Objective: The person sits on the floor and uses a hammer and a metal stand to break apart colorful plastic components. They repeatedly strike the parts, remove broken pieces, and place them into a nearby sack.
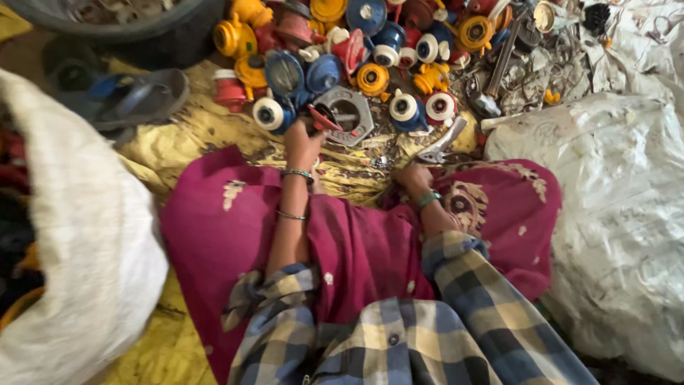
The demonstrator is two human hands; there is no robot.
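My left hand (303, 142) reaches forward and grips a red plastic part (324, 117) that lies against a grey hexagonal metal plate (350, 114). My right hand (413, 175) is closed on the handle of a metal tool (440, 145), pliers by the look of it, pointing up and right. Both wrists carry bangles. Just beyond the hands lies a heap of round plastic and metal parts (370, 43) in blue, yellow, red and white. My lap is covered by magenta cloth (228, 228).
A white sack (92, 249) bulges at the left and another white sack (613, 192) at the right. A hammer (495, 78) lies among scrap metal at the upper right. A dark sandal (128, 100) and a dark tub (121, 21) sit at the upper left.
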